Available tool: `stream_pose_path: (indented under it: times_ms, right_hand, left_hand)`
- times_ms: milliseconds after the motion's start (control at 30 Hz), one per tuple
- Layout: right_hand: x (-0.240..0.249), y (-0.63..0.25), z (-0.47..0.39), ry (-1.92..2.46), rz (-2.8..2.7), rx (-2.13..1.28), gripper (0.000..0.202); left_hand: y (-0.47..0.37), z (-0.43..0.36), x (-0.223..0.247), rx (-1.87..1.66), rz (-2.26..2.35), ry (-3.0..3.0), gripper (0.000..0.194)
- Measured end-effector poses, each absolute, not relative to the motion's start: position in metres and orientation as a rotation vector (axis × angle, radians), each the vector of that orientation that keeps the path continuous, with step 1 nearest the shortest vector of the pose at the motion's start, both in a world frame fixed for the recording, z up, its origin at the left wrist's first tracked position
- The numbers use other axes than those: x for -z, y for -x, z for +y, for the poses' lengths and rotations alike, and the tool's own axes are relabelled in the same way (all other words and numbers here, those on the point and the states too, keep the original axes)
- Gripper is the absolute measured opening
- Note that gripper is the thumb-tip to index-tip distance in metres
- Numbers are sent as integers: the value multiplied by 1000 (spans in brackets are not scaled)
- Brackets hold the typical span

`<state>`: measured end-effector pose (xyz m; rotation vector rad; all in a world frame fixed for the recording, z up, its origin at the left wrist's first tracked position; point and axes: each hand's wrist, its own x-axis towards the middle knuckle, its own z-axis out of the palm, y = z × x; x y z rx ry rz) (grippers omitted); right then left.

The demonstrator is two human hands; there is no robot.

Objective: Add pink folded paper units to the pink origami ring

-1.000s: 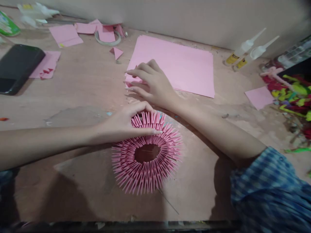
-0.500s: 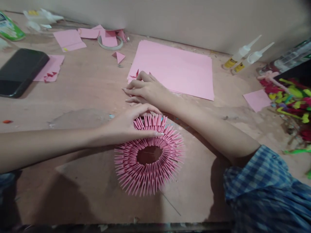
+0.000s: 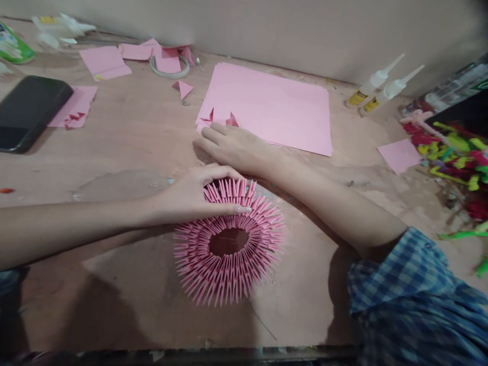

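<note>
A ring of many folded pink paper pieces (image 3: 229, 284), spiky all round its outer edge, rests on the table. My left hand (image 3: 194, 195) grips its far side, thumb across the top near the inner hole and fingers round the outer edge. Just beyond, my right hand (image 3: 229, 145) is closed, knuckles up and fingers curled down. Whatever it holds is hidden under it. At its far side lie small folded pink paper pieces (image 3: 232, 120) on the corner of a stack of pink paper sheets (image 3: 270, 104).
A black phone (image 3: 32, 112) lies at the left on pink paper. Tape roll (image 3: 170, 73) and paper scraps (image 3: 105, 62) are at the back. Two glue bottles (image 3: 368, 89) stand back right, near a small pink square (image 3: 399, 155) and a heap of coloured pipe cleaners (image 3: 457, 157).
My right hand's fingers have gone from stretched leftward to curled down, uncovering a folded pink piece on the sheets. My left hand keeps its grip on the ring. The view has shifted slightly.
</note>
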<state>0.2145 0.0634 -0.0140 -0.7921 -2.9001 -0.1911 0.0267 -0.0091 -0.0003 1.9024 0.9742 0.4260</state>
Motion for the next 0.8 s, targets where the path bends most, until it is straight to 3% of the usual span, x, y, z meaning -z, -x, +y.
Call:
stream_pose_path:
  times_ms: [100,267,400,533,700,800]
  right_hand:
    - [23,-217,71,800,-2857,9,43]
    - [35,-217,87,802,-2701,-427,7]
    - [35,-212,93,835,-2492,-831,23]
    - [34,-209,95,861,-2425,-874,39]
    - [35,-212,96,874,-2359,-870,43]
    - [34,-218,87,877,-2158,-842,35]
  left_hand:
    - [-27,-8,1,-420,975,-1928,66]
    - [-26,-9,2,-392,989,-1933,73]
    - [-23,-9,6,-397,1012,-1926,70]
    - [-24,-9,6,-399,1000,-1906,68]
    - [-28,-9,3,-400,998,-1898,67]
    - [-28,-9,4,-421,992,-1904,66]
